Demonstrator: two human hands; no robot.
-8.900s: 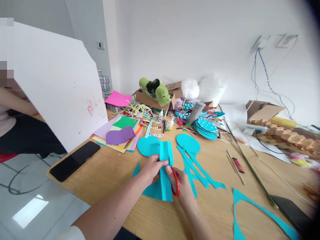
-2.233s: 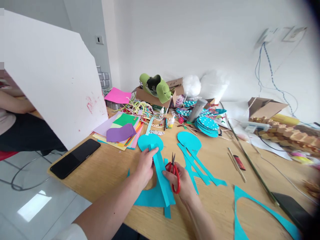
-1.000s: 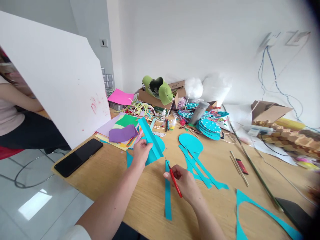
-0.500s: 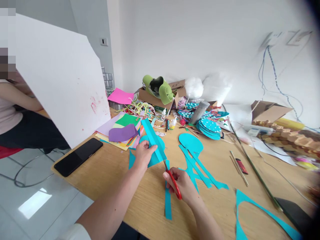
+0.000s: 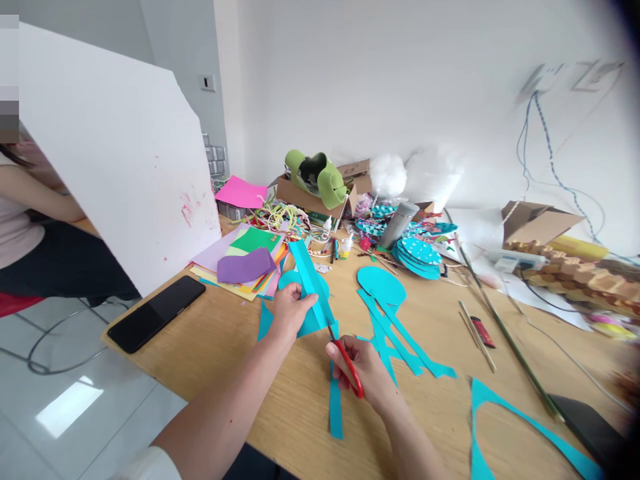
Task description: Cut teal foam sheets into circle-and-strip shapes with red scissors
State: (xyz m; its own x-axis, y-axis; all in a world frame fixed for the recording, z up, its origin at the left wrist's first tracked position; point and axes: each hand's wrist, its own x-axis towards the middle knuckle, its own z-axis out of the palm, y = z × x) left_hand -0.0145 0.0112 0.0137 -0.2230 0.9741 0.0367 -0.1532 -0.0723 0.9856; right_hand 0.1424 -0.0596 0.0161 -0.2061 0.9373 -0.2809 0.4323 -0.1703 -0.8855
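Observation:
A folded piece of blue paper (image 5: pixel 311 277) is pinched between the thumb and fingers of my left hand (image 5: pixel 293 308). My right hand (image 5: pixel 361 367) is closed round the red handles of the scissors (image 5: pixel 349 368), whose blades meet the lower end of that paper. A narrow blue strip (image 5: pixel 336 407) lies on the table just below the blades. More blue paper, partly hidden by my left hand, lies beneath the held piece. To the right are a blue paper circle (image 5: pixel 381 285) and several cut strips (image 5: pixel 400 337).
A black phone (image 5: pixel 157 313) lies at the left beside coloured paper sheets (image 5: pixel 245 267). Behind are a cardboard box (image 5: pixel 305 195), a metal bottle (image 5: pixel 399 227) and dotted discs (image 5: pixel 419 257). At the right lie thin sticks (image 5: pixel 477 337) and a cut-out blue frame (image 5: pixel 477 427). A person sits beyond the white board (image 5: pixel 130 153).
The top of the folded blue paper has swung slightly to the right, and my left hand has shifted a little with it. My right hand has hardly moved.

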